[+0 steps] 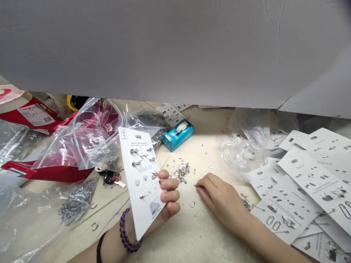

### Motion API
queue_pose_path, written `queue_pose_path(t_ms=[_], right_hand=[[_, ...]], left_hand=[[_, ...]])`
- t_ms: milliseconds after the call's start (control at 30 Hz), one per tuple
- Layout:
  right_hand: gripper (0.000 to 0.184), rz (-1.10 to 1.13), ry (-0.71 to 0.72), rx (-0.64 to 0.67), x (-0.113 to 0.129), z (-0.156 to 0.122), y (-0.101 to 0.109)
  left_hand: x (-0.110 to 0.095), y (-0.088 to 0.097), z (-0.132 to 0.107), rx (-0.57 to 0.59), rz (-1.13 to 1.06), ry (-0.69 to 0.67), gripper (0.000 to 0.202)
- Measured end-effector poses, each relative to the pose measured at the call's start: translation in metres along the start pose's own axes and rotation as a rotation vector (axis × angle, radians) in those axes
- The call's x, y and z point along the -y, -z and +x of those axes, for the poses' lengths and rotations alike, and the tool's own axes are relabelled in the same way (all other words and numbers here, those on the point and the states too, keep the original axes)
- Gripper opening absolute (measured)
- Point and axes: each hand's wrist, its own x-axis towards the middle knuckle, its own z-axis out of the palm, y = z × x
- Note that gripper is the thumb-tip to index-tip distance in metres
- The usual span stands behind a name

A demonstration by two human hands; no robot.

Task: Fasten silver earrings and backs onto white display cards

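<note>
My left hand (169,193) grips a white earring card (142,179) by its right edge, tilted upright with its back towards me. Earring posts stick out through it, some capped with small backs. My right hand (219,197) rests on the table, thumb and forefinger pinched together around a tiny metal piece whose kind I cannot make out. Just past those fingertips lies a small heap of silver earring backs (183,171). A small hoop (192,204) lies between my hands.
A teal tape dispenser (178,134) stands behind the heap. Overlapping earring cards (290,208) pile up on the right, beside a crumpled clear bag (241,149). At left are a red tray (49,173), plastic bags (79,146) and keys (111,177). A grey-white panel (175,51) spans the back.
</note>
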Motion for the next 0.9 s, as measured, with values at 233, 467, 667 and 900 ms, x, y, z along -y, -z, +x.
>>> queue_pose_path(t_ms=[233,467,667,900], right_hand=[[0.012,0.659,-0.264,0.038,0.015,0.003,0.020],[0.010,1.117,-0.357,-0.106,0.048,0.016,0.030],[0.006,1.129,-0.306,-0.227,0.053,0.016,0.024],[0.006,1.127,-0.306,-0.254,0.053,0.006,0.018]], left_hand=[[0.008,0.001,0.000,-0.080,-0.009,0.069,0.007],[0.012,0.002,0.000,-0.131,0.086,0.080,0.009],[0.015,0.000,0.001,-0.188,0.112,0.057,0.011],[0.015,0.001,0.001,-0.187,0.144,0.059,0.011]])
